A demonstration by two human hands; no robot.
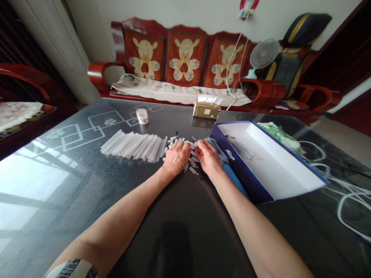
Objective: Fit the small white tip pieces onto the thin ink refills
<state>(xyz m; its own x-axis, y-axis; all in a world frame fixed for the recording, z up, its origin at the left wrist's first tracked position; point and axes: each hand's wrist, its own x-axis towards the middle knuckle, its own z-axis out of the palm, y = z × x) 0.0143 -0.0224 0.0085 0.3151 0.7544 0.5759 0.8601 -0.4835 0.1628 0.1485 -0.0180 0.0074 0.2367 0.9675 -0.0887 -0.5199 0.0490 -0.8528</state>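
My left hand (176,157) and my right hand (208,156) meet over a small pile of loose pen parts (193,161) on the dark glass table (87,185). Both hands have their fingers curled, pinching a thin clear pen piece (194,144) between them. A row of white translucent pen tubes (135,145) lies just left of my left hand. Thin refills (216,146) lie by my right hand, against the open blue box (246,177) with its white inside.
A small white jar (142,116) and a brown tissue pack (206,109) stand farther back on the table. A green-white bag (279,135) lies behind the box. Behind the table are a red wooden sofa (179,58) and a small fan (263,54).
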